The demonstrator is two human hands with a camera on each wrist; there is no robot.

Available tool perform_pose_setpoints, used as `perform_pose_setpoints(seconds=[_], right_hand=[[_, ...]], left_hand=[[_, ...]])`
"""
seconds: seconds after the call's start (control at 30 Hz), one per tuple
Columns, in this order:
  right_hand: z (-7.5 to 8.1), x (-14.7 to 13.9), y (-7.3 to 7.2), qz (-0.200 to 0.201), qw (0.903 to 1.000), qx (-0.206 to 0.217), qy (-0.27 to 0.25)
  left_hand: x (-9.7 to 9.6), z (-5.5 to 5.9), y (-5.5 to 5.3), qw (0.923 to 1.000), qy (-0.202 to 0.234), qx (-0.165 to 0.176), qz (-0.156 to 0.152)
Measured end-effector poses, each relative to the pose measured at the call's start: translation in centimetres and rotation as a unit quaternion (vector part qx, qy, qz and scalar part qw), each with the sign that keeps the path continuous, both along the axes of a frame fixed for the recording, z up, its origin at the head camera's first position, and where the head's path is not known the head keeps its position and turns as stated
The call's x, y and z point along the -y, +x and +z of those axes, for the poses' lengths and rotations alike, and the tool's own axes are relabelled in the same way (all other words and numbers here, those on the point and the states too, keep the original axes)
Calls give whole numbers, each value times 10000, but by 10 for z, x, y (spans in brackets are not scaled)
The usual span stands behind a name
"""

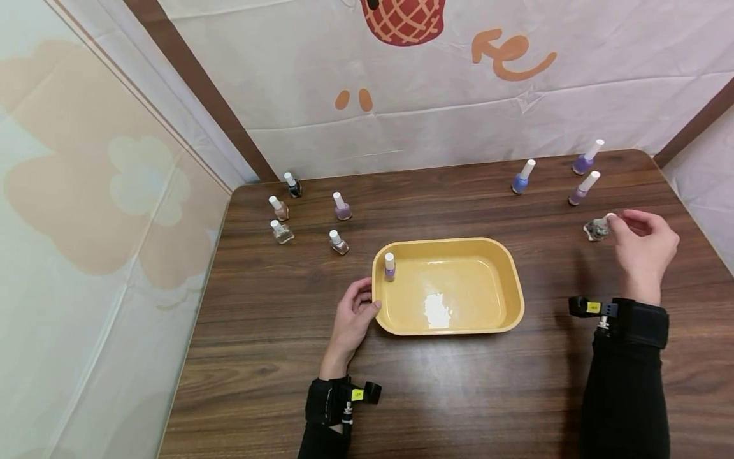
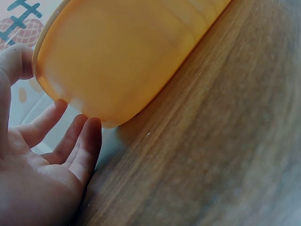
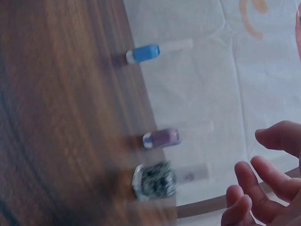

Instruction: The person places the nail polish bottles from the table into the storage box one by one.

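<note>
My left hand [image 1: 352, 317] holds the yellow tray [image 1: 447, 333] at its left end, thumb by the rim and fingertips against the outer wall, as the left wrist view shows. A nail polish bottle with purple polish and a white cap [image 1: 390, 268] stands inside the tray, at its left. On the right, my right hand [image 1: 647, 245] is beside a nail polish bottle with dark glitter [image 1: 596, 229]. In the right wrist view the thumb and fingers are spread, a little apart from the white cap of the glitter bottle [image 3: 154, 181].
Behind the right hand stand a blue nail polish bottle [image 1: 520, 183], a mauve one [image 1: 578, 195] and a violet one [image 1: 583, 164]. Several more bottles, among them a dark one [image 1: 295, 189] and a mauve one [image 1: 343, 210], stand at the back left. A printed cloth [image 1: 436, 134] hangs behind the table.
</note>
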State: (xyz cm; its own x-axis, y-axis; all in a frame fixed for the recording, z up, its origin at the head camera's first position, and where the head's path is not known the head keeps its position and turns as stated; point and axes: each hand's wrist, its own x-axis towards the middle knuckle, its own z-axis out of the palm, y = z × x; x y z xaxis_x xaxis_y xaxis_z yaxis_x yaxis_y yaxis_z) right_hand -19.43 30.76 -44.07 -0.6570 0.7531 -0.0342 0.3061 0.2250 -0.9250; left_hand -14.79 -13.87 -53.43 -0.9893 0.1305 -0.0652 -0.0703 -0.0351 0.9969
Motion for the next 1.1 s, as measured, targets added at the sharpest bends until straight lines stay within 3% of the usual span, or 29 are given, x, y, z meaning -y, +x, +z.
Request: perform_pose_setpoints(seconds=[0.17,0.5,0.87,1.1], right_hand=[[-9,-8,-2,-207,9994,22,-284],[-28,-18,-13,-68,9960,307,-834],[-33,-21,-19,194,9940,808,-714],[-36,-22,-20,223,9947,758,-666]], left_hand=[[1,0,1,10000,48,-63,16],[2,-1,1,9999,88,-50,1],[1,0,1,10000,64,29,3],[0,0,0,10000,76,45,20]])
